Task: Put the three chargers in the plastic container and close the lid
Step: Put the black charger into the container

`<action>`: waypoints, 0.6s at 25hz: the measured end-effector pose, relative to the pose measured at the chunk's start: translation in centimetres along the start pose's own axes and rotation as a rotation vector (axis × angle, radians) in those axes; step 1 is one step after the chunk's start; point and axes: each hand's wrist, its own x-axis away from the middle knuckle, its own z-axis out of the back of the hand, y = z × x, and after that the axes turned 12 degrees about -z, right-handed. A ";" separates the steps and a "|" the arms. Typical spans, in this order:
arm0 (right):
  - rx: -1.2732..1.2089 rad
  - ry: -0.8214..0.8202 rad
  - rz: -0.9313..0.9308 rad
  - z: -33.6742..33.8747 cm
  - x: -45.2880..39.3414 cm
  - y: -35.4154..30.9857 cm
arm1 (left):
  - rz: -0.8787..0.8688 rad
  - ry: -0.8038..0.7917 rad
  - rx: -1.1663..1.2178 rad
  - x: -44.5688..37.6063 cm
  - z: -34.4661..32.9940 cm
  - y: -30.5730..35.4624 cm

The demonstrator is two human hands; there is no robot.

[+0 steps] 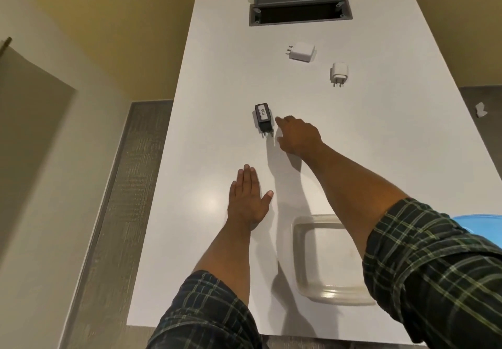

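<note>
Three chargers lie on the white table point(217, 76), none of them yet in the container point(323, 256), so the task looks barely begun. The black charger point(262, 117), with a white label on top and prongs pointing toward the person, sits near the middle of the table. The right hand point(297, 135) reaches toward it, one fingertip just beside its right edge; whether it touches cannot be told. The fingers are loosely curled and grip nothing. The left hand point(248, 197) lies flat on the table with fingers together and thumb spread, holding nothing, well short of the black charger. Farther off, the flat white charger point(302, 51) lies with its prongs pointing left, and the small white charger point(339, 72) lies to its right, prongs pointing toward the person. Both are well apart from either hand. The clear container stands open near the table's near edge, partly hidden under the right forearm, and what shows of it is bare. A blue shape point(480, 225) at the right edge, behind the plaid sleeve, may be the lid, though too little shows to be sure. Left to do, by my reckoning: pick up the black charger, then the two white ones, drop each in, and close the lid.
</note>
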 end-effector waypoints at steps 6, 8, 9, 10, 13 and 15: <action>-0.177 -0.031 -0.055 -0.4 -3.1 -1.4 | -0.032 -0.003 -0.030 -1.7 0.3 -1.0; -0.246 -0.030 -0.084 -0.7 -4.0 -2.3 | -0.035 0.035 -0.053 -1.9 0.3 -1.0; -0.264 -0.022 -0.095 -0.8 -4.3 -2.8 | -0.037 0.057 -0.063 -2.0 0.3 -0.9; -0.261 -0.006 -0.102 -1.0 -4.5 -3.3 | -0.041 0.079 -0.078 -2.0 0.3 -0.8; -0.145 0.077 -0.078 -1.8 -4.8 -4.5 | -0.043 0.103 -0.116 -2.1 0.3 -0.6; -0.071 0.141 -0.060 -2.2 -5.2 -5.0 | -0.042 0.086 -0.111 -2.2 0.4 -0.6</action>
